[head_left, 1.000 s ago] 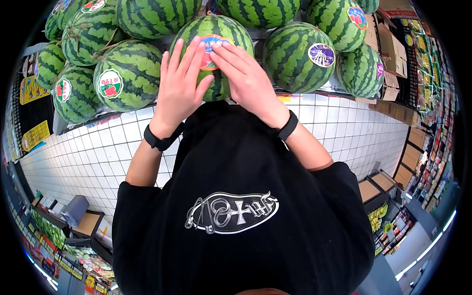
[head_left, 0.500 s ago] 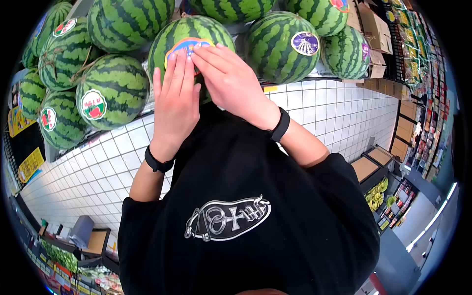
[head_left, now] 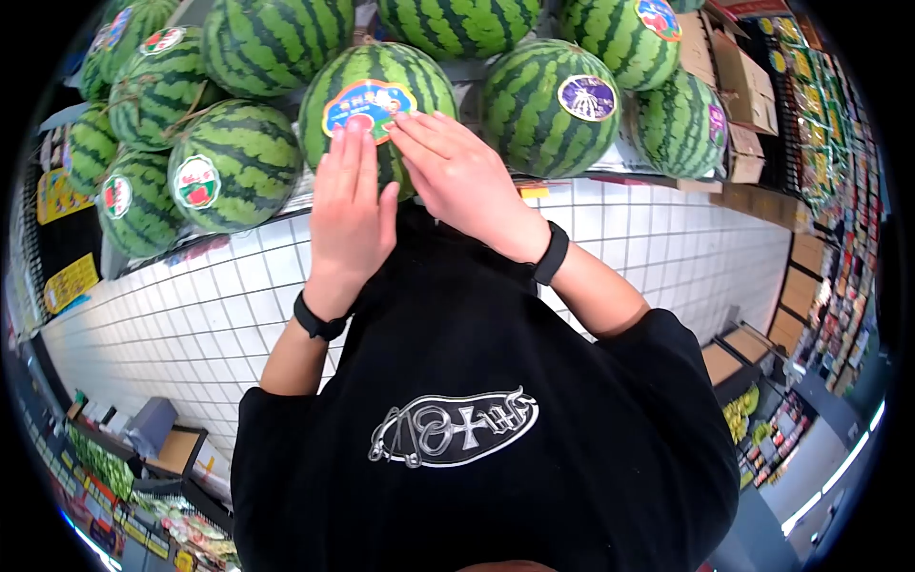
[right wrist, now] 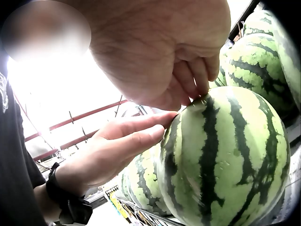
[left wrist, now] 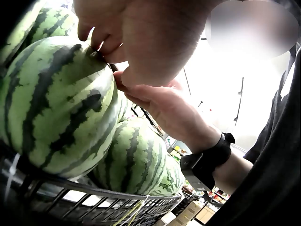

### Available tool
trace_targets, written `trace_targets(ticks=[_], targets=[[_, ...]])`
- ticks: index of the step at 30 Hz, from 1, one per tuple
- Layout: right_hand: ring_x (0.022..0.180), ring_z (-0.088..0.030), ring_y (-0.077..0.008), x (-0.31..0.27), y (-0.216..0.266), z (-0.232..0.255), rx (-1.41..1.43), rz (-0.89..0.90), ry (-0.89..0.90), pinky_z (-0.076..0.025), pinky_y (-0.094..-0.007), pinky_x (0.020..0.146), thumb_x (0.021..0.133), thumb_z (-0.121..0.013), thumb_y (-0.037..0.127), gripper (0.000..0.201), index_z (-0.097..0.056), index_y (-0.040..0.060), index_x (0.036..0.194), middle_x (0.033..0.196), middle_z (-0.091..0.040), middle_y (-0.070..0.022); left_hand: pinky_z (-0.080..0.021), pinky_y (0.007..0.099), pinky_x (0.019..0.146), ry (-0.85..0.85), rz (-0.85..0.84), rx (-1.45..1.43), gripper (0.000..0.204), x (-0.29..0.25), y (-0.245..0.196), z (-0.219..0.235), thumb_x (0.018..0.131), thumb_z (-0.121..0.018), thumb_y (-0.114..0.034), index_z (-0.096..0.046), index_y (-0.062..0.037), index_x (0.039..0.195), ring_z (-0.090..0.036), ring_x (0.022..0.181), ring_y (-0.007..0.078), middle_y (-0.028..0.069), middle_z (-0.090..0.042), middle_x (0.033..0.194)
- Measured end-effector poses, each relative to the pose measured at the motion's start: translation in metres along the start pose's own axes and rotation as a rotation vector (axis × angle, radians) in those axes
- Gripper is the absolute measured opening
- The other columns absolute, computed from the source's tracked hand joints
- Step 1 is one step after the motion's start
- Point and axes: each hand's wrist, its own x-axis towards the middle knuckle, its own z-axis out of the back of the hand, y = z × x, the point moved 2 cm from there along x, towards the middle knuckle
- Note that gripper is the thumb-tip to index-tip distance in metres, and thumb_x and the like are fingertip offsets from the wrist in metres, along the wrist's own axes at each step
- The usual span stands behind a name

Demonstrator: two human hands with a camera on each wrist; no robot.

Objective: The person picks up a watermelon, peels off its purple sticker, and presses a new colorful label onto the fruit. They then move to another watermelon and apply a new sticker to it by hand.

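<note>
A striped watermelon (head_left: 419, 71) with a blue-rimmed sticker (head_left: 367, 98) sits at the front of a pile on a shelf. My left hand (head_left: 350, 191) lies flat on its near side, its straight fingertips at the sticker's lower edge. My right hand (head_left: 448, 162) rests beside it, fingers extended, touching the sticker's right edge. The left wrist view shows the left hand (left wrist: 141, 37) pressing the watermelon (left wrist: 56, 103) from above, with the right hand (left wrist: 174, 110) behind. In the right wrist view the right hand (right wrist: 160, 56) touches the watermelon (right wrist: 221, 160) and the left hand (right wrist: 117, 146) lies flat against it.
More watermelons crowd around: one with a red sticker (head_left: 233, 162) at left, one with a purple sticker (head_left: 548, 105) at right. A wire rack edge (left wrist: 94, 202) holds the pile. Cardboard boxes (head_left: 734, 86) stand at right. White floor tiles (head_left: 191, 315) lie below.
Both hands have slid down the watermelon toward me, so most of the sticker they covered now shows. The head view has shifted slightly.
</note>
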Motion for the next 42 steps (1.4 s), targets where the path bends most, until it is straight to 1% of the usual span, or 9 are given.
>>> trace_targets(ticks=[9,13,16,21,29,36,37,40,42], targets=[[0.121,-0.065,-0.0323,-0.003,-0.002,-0.001,0.115,0.035,-0.073,-0.048,-0.0455,0.111,0.088,-0.066,0.006,0.036,-0.067,-0.007,0.122,0.125,-0.07,-0.0195,-0.034,0.0494,0.12,-0.022,-0.046,0.143,0.046,0.044,-0.001,0.003,0.104,-0.05,-0.016,-0.053,0.0075,0.143,-0.045,0.145,0.0382,0.0224,-0.051,0.153],[0.123,-0.065,-0.0309,-0.007,-0.008,-0.003,0.116,0.038,-0.081,-0.048,-0.0458,0.112,0.09,-0.069,0.007,0.035,-0.068,-0.0003,0.124,0.127,-0.07,-0.0147,-0.033,0.0459,0.122,0.025,0.013,0.076,0.046,0.048,0.007,0.004,0.106,-0.047,-0.015,-0.051,-0.0021,0.15,-0.041,0.148,0.0376,0.0167,-0.047,0.158],[0.122,-0.065,-0.03,-0.009,-0.014,-0.006,0.154,0.06,-0.13,-0.047,-0.0468,0.113,0.089,-0.069,0.007,0.035,-0.069,0.0023,0.124,0.126,-0.071,-0.013,-0.033,0.0453,0.122,-0.028,0.044,0.15,0.047,0.044,0.001,-0.004,0.106,-0.047,-0.015,-0.049,-0.0022,0.151,-0.04,0.149,0.0368,0.0168,-0.047,0.159],[0.118,-0.067,-0.0291,-0.006,-0.017,-0.014,0.158,0.07,-0.141,-0.047,-0.0484,0.111,0.087,-0.065,0.007,0.03,-0.072,0.0014,0.115,0.121,-0.072,-0.0137,-0.029,0.0597,0.121,-0.094,0.104,0.195,0.052,0.04,0.006,-0.016,0.103,-0.047,-0.018,-0.046,-0.0116,0.155,-0.04,0.149,0.0353,0.0112,-0.045,0.161],[0.117,-0.067,-0.0294,-0.01,-0.025,-0.015,0.269,0.089,-0.165,-0.047,-0.0479,0.111,0.091,-0.066,0.01,0.027,-0.073,0.0028,0.117,0.121,-0.072,-0.0126,-0.026,0.0605,0.122,-0.069,0.194,0.293,0.054,0.018,-0.006,-0.014,0.106,-0.045,-0.025,-0.042,-0.0017,0.155,-0.039,0.151,0.0313,0.0166,-0.043,0.162],[0.115,-0.066,-0.0327,0.006,-0.003,-0.02,0.262,0.153,-0.251,-0.048,-0.0457,0.108,0.089,-0.066,0.011,0.031,-0.07,-0.0016,0.116,0.119,-0.072,-0.0158,-0.023,0.0554,0.125,-0.04,0.259,0.112,0.054,0.009,0.001,-0.009,0.107,-0.041,-0.022,-0.04,-0.0062,0.158,-0.036,0.153,0.0334,0.0164,-0.037,0.165],[0.128,-0.061,-0.0331,0.011,-0.002,-0.026,0.331,0.1,-0.127,-0.044,-0.0474,0.113,0.095,-0.063,0.011,0.035,-0.066,-0.0004,0.127,0.132,-0.068,-0.0174,-0.022,0.0544,0.125,-0.013,0.257,0.115,0.054,0.01,0.005,-0.008,0.107,-0.04,-0.022,-0.039,-0.0047,0.158,-0.035,0.153,0.0335,0.0165,-0.037,0.165],[0.124,-0.06,-0.0329,0.023,0.001,-0.039,0.129,0.165,-0.246,-0.046,-0.0448,0.11,0.089,-0.065,0.011,0.035,-0.067,-0.0028,0.121,0.128,-0.068,-0.0159,-0.022,0.0542,0.125,-0.032,0.279,0.084,0.054,0.013,0.016,-0.005,0.107,-0.04,-0.022,-0.04,-0.0032,0.158,-0.035,0.153,0.0331,0.0164,-0.038,0.165],[0.13,-0.056,-0.0333,0.027,0.0,-0.044,0.071,0.155,-0.223,-0.044,-0.0451,0.113,0.089,-0.065,0.011,0.038,-0.065,-0.0033,0.124,0.131,-0.066,-0.0162,-0.023,0.0549,0.125,-0.021,0.262,0.1,0.053,0.014,0.024,-0.002,0.107,-0.041,-0.022,-0.041,-0.003,0.157,-0.036,0.152,0.0335,0.0164,-0.04,0.164]])
